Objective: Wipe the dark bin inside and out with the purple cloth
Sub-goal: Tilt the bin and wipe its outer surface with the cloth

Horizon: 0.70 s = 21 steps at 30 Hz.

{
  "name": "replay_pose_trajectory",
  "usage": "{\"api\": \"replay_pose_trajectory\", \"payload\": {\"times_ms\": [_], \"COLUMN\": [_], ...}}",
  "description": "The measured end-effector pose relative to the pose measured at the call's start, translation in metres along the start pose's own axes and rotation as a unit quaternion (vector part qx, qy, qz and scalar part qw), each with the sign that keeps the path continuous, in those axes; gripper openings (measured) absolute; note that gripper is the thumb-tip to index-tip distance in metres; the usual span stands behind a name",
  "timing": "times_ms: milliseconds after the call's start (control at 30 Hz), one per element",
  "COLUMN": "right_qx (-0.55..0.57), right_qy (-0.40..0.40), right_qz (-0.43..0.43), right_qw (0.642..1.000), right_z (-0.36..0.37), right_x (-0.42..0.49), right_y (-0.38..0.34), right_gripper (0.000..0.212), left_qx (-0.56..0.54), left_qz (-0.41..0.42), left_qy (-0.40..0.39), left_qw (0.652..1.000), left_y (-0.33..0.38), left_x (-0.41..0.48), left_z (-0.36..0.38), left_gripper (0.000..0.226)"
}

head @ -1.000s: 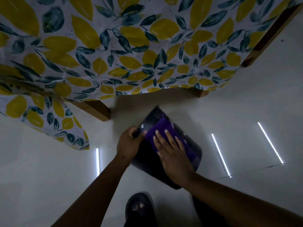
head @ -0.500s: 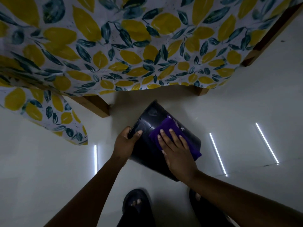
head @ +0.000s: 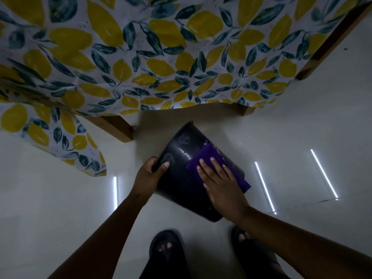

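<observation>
The left hand (head: 148, 175) is clenched on the edge of the dark bin (head: 181, 178), which is held tilted above the pale floor (head: 60, 198). To its right, the right hand (head: 221, 185) lies flat, fingers spread, pressing the purple cloth (head: 203, 160) against the bin's outer wall.

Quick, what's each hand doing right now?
Left hand: closed, gripping the dark plastic bin by its edge.
Right hand: open, flat on the purple cloth.

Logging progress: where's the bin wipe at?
Nothing looks finished. In hand: right hand presses the purple cloth flat on the outer wall of the dark bin, while the left hand grips its rim. Left: inside, not visible here.
</observation>
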State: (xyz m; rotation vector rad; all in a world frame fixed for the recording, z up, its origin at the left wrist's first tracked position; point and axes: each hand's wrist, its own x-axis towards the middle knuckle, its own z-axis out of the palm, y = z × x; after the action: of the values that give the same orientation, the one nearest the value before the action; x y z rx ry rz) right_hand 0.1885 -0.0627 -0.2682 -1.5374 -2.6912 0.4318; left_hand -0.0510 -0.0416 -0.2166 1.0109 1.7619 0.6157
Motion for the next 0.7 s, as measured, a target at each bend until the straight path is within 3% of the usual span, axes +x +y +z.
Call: {"api": "replay_pose_trajectory", "payload": {"times_ms": [200, 267, 433, 700], "right_qx": [0.034, 0.030, 0.005, 0.030], "right_qy": [0.011, 0.017, 0.015, -0.023], "right_qz": [0.011, 0.006, -0.033, 0.013], "right_qw": [0.999, 0.999, 0.999, 0.999], "right_z": [-0.014, -0.011, -0.004, 0.004], "right_x": [0.042, 0.031, 0.014, -0.020], "right_y": [-0.013, -0.010, -0.009, 0.010], "right_gripper": [0.058, 0.058, 0.062, 0.059], "left_qx": [0.043, 0.081, 0.131, 0.124], "left_qz": [-0.004, 0.021, 0.047, 0.028], "left_qy": [-0.058, -0.064, 0.021, -0.009], "left_qw": [0.997, 0.994, 0.990, 0.992], "left_y": [0.007, 0.024, 0.035, 0.017], "left_x": [-0.005, 0.003, 0.017, 0.012], "left_z": [-0.011, -0.010, 0.012, 0.004], "left_gripper": [0.013, 0.022, 0.038, 0.032]}}
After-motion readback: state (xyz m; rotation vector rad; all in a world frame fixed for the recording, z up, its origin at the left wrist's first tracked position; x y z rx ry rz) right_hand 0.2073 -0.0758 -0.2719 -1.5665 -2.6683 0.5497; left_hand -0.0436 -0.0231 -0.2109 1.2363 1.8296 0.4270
